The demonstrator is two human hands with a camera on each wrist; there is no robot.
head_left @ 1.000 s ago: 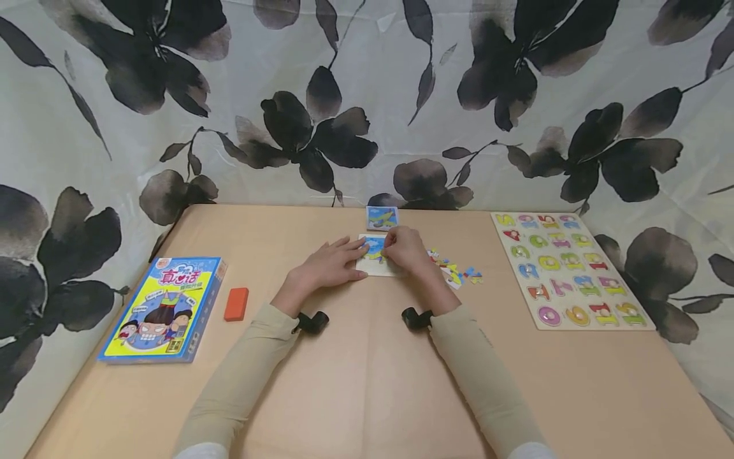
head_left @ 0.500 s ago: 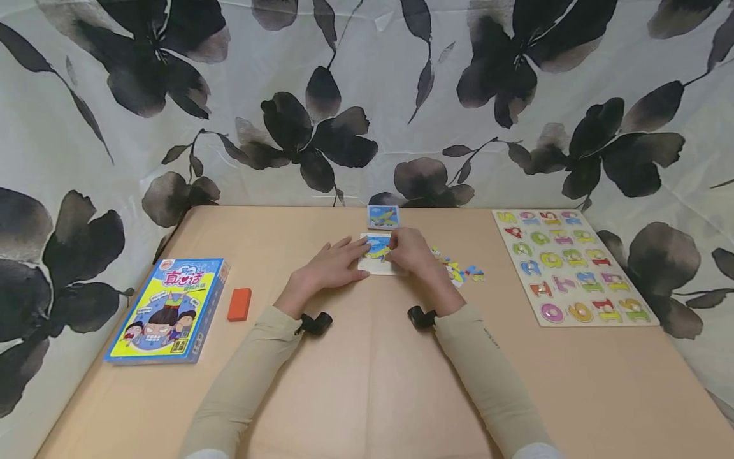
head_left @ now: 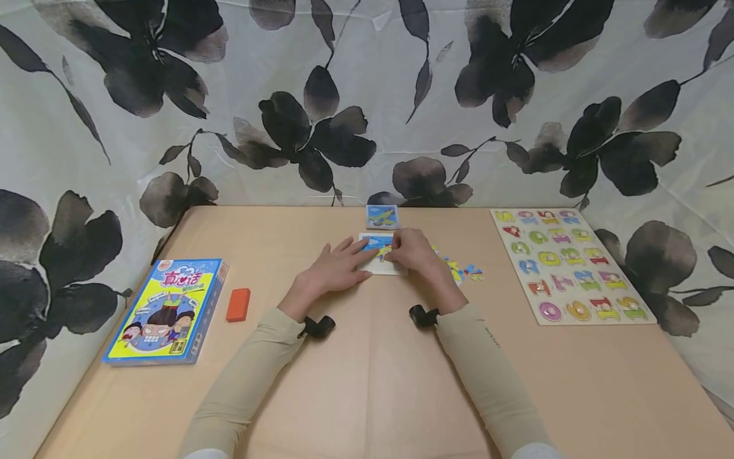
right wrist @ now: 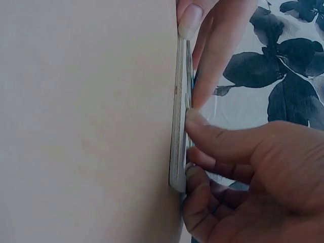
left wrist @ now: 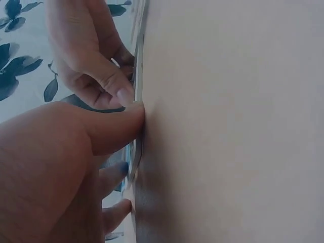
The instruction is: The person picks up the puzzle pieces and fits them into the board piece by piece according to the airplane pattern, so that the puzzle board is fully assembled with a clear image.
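In the head view a small puzzle board (head_left: 385,269) with a white border and a blue and yellow picture lies at the far middle of the table. My left hand (head_left: 335,269) rests on its left side with fingers spread, the thumb (left wrist: 129,119) at the near edge. Over the board's right part, my right hand (head_left: 414,250) has curled fingers and pinches a small puzzle piece low against the surface, mostly hidden by the fingers. From the right wrist view, the thumb (right wrist: 200,124) sits right at the board's face. Loose puzzle pieces (head_left: 473,273) lie right of the right hand.
A small picture card (head_left: 382,217) stands just behind the board. On the left are a blue and yellow box (head_left: 163,312) and an orange block (head_left: 237,305). A letter-shape board (head_left: 573,271) lies at the right. A floral cloth (head_left: 401,140) hangs behind the table.
The right hand has shifted slightly to the right over the board, its fingers staying low. The left hand has stayed nearly in place.
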